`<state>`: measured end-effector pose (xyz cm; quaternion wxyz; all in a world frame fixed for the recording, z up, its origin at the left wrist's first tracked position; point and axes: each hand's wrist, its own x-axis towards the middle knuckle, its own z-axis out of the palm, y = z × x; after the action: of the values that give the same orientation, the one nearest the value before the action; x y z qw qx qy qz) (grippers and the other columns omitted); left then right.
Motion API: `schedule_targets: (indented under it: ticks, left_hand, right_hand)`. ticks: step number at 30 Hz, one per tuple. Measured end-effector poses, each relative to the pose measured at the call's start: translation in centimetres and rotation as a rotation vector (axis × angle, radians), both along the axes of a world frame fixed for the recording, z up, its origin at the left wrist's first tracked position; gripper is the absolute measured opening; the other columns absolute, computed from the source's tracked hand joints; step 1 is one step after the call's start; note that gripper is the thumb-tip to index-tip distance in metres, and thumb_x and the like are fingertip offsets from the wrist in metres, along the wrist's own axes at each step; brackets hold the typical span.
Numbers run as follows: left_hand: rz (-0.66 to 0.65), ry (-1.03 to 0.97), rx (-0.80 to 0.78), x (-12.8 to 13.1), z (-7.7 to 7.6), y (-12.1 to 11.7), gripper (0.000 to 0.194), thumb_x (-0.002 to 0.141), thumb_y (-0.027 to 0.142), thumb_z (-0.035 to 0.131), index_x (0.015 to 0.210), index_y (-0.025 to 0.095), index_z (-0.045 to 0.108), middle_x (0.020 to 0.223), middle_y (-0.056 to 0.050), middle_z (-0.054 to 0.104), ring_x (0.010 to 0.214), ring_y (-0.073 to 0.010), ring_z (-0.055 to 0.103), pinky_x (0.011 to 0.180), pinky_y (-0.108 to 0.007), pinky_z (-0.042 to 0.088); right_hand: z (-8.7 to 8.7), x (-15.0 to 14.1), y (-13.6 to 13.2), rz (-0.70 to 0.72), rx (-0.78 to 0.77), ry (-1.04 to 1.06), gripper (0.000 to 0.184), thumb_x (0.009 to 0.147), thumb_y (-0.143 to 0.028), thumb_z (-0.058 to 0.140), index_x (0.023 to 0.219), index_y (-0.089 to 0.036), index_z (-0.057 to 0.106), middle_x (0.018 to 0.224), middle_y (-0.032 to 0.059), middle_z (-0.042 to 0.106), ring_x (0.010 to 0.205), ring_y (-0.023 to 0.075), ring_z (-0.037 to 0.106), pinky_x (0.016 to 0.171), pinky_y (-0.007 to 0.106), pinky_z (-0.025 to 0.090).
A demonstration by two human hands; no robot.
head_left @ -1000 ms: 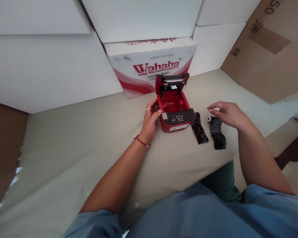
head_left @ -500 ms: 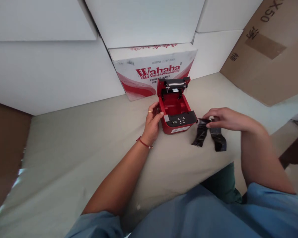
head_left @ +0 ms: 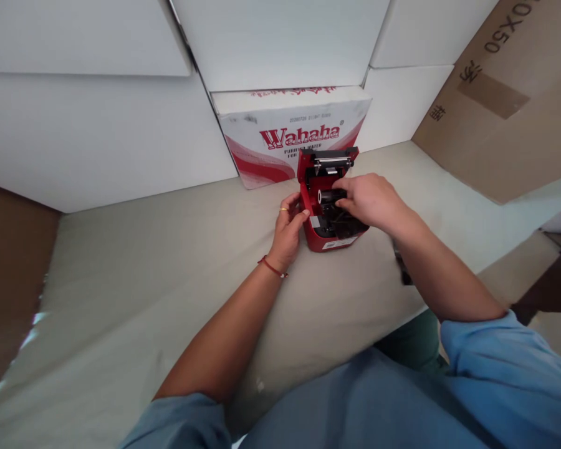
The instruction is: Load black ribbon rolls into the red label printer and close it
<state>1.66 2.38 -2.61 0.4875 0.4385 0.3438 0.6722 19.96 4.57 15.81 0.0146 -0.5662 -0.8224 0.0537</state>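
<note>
Pale cloth (head_left: 168, 280) spreads before white boxes (head_left: 98, 137) across the frame's top. Near centre sits the open red printer (head_left: 316, 242); your left hand (head_left: 287, 237), fingers parted, touches its side, your right hand (head_left: 371, 196) pinches a black roll (head_left: 331, 196) at its bay.

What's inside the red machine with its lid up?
Some red inner wall shows. The right hand holds a black roll at the opening; I can't tell whether the roll touches the bottom. Hand and roll cover much of the inside, so what's beneath is hidden.
</note>
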Motion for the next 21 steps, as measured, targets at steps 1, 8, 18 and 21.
schedule_targets:
  ticks: [1, 8, 18, 21]
  left_hand:
    - [0.001, 0.005, 0.003, 0.0, 0.0, 0.0, 0.057, 0.092, 0.052, 0.085, 0.14, 0.03, 0.064, 0.151, -0.009, 0.071, 0.147, -0.0287, 0.064, 0.131, -0.05, 0.047]
    - [0.004, 0.021, -0.014, 0.1, -0.2, 0.1, 0.055, 0.095, 0.051, 0.082, 0.142, 0.03, 0.063, 0.154, -0.009, 0.071, 0.149, -0.0285, 0.064, 0.132, -0.05, 0.046]
    - [0.0, 0.032, -0.01, 0.1, 0.0, 0.0, 0.057, 0.096, 0.052, 0.081, 0.144, 0.029, 0.061, 0.156, -0.01, 0.068, 0.151, -0.0291, 0.063, 0.134, -0.051, 0.045]
    - [0.005, 0.026, -0.012, 0.2, 0.0, 0.0, 0.056, 0.096, 0.051, 0.081, 0.143, 0.029, 0.062, 0.155, -0.01, 0.069, 0.149, -0.0291, 0.064, 0.134, -0.051, 0.045]
  right_hand:
    - [-0.5, -0.6, 0.3, -0.016, 0.015, -0.059, 0.041, 0.099, -0.024, 0.073, 0.138, -0.027, 0.085, 0.109, 0.0125, 0.087, 0.101, 0.0355, 0.08, 0.082, 0.042, 0.055]
    - [-2.2, -1.9, 2.4, 0.028, 0.06, -0.124, 0.03, 0.103, -0.032, 0.069, 0.127, -0.03, 0.088, 0.111, 0.0142, 0.089, 0.102, 0.0376, 0.08, 0.081, 0.045, 0.06]
    - [-2.4, -3.3, 3.6, 0.012, -0.02, -0.159, 0.019, 0.097, -0.03, 0.082, 0.114, -0.024, 0.089, 0.115, 0.0185, 0.089, 0.11, 0.0397, 0.081, 0.093, 0.048, 0.06]
    - [-1.6, -1.6, 2.3, 0.043, -0.021, -0.057, 0.026, 0.101, -0.034, 0.076, 0.123, -0.027, 0.088, 0.118, 0.0126, 0.09, 0.107, 0.0353, 0.081, 0.088, 0.044, 0.06]
